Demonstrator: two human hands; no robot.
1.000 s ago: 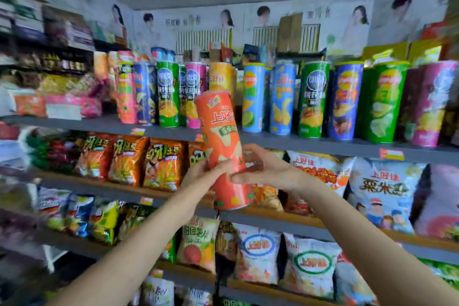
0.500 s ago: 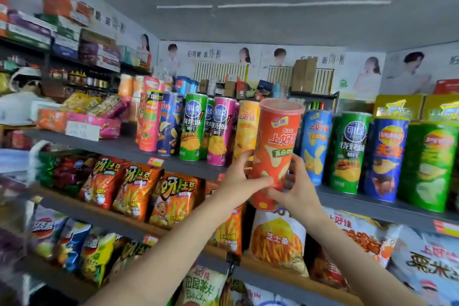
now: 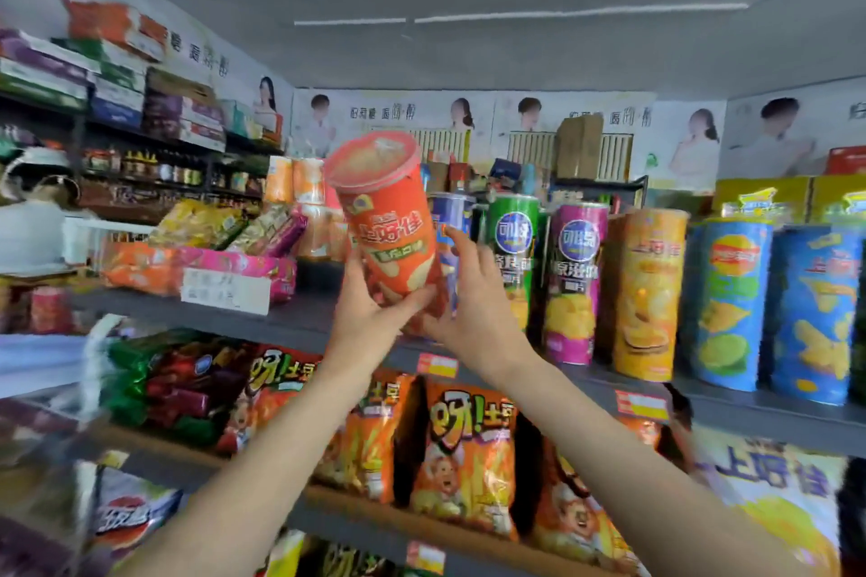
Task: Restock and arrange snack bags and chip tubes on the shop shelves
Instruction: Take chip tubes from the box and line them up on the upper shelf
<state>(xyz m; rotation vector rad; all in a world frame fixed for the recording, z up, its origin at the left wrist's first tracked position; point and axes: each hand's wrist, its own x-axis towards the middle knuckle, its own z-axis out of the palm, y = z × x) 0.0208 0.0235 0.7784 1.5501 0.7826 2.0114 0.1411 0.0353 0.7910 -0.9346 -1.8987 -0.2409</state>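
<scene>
An orange chip tube point(image 3: 391, 225) with a clear red-rimmed lid is held up in front of the grey top shelf point(image 3: 300, 319), tilted with its top to the left. My left hand point(image 3: 370, 319) grips its lower part from below and the left. My right hand point(image 3: 473, 300) holds its right side, fingers curled round it. Behind it stands a row of upright chip tubes: a blue one point(image 3: 452, 220) partly hidden, a green one point(image 3: 513, 248), a magenta one point(image 3: 574, 281), a yellow one point(image 3: 649, 295) and two blue ones point(image 3: 731, 305).
Orange snack bags point(image 3: 464, 454) fill the shelf below. Green and red bags point(image 3: 164, 384) lie to their left. A pink display box point(image 3: 206, 267) of snacks sits at the left of the top shelf. Stacked cartons point(image 3: 117, 89) line the far left wall shelf.
Both hands have raised the orange tube from mid-shelf height up to the top shelf and carried it left along the row. The view has tilted up and swung left.
</scene>
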